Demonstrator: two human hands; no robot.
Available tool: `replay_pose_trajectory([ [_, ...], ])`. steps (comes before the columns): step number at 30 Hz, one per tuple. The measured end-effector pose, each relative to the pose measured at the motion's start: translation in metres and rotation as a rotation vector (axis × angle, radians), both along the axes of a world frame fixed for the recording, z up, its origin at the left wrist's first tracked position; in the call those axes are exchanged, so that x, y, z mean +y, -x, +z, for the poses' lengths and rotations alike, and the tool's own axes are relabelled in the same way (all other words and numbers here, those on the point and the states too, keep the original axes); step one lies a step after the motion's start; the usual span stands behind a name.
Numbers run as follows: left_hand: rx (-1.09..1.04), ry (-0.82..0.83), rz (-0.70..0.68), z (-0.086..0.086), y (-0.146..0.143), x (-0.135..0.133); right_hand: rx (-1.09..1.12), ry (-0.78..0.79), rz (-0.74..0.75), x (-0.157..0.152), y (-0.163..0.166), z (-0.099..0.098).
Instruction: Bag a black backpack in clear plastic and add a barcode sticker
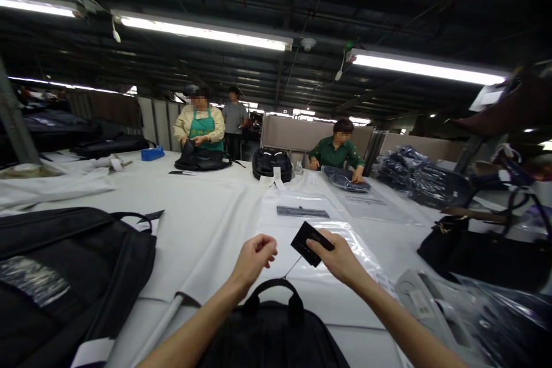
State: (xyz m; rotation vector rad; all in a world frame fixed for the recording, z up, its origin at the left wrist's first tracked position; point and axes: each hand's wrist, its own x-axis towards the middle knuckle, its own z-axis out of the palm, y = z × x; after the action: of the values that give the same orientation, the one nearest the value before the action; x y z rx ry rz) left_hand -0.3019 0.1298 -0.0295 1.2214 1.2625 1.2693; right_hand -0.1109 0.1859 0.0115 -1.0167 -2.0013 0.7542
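In my right hand (334,250) is a black hang tag (307,243), pinched between thumb and fingers. A thin string runs from the tag down to the top handle (276,286) of a black backpack (271,336) right in front of me. My left hand (257,256) hovers above the backpack, left of the tag, with its fingers curled and pressed together. Whether anything small sits in those fingers I cannot make out. Beneath both hands lies a clear plastic bag (267,218) on the white table.
Another black backpack (73,276) lies at left. At right are a black handbag (483,247), a grey device (425,305) and plastic-wrapped bags (422,175). Across the table, one person (200,126) handles a black bag; another (338,149) handles a wrapped one. A blue tape dispenser (152,153) stands far left.
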Motion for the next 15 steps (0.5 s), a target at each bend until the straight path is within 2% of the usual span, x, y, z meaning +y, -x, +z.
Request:
replay_pose_trajectory([
  [2,-0.180,0.265,-0.078,-0.001,0.005,-0.002,-0.139,-0.422,0.172,-0.012,0.001,-0.010],
  [4,-0.373,0.393,-0.213,-0.008,0.004,-0.005,-0.276,-0.706,0.371,-0.030,0.005,-0.026],
  [6,-0.512,0.398,-0.232,-0.017,0.000,-0.010,-0.391,-0.822,0.482,-0.047,0.007,-0.047],
  [7,-0.526,0.365,-0.196,-0.021,-0.002,-0.012,-0.391,-0.807,0.460,-0.055,0.006,-0.057],
  [9,-0.512,0.329,-0.127,-0.028,-0.004,-0.017,-0.249,-0.607,0.233,-0.068,0.001,-0.077],
  [11,-0.499,0.317,-0.093,-0.032,-0.006,-0.023,-0.026,-0.171,-0.013,-0.078,-0.003,-0.091],
  [13,-0.479,0.311,-0.078,-0.035,-0.010,-0.029,0.175,0.348,-0.074,-0.083,-0.002,-0.098],
  [14,-0.473,0.307,-0.074,-0.036,-0.012,-0.032,0.253,0.543,-0.039,-0.085,0.000,-0.100],
  [15,-0.464,0.295,-0.071,-0.037,-0.015,-0.035,0.323,0.661,-0.004,-0.087,0.004,-0.100],
])
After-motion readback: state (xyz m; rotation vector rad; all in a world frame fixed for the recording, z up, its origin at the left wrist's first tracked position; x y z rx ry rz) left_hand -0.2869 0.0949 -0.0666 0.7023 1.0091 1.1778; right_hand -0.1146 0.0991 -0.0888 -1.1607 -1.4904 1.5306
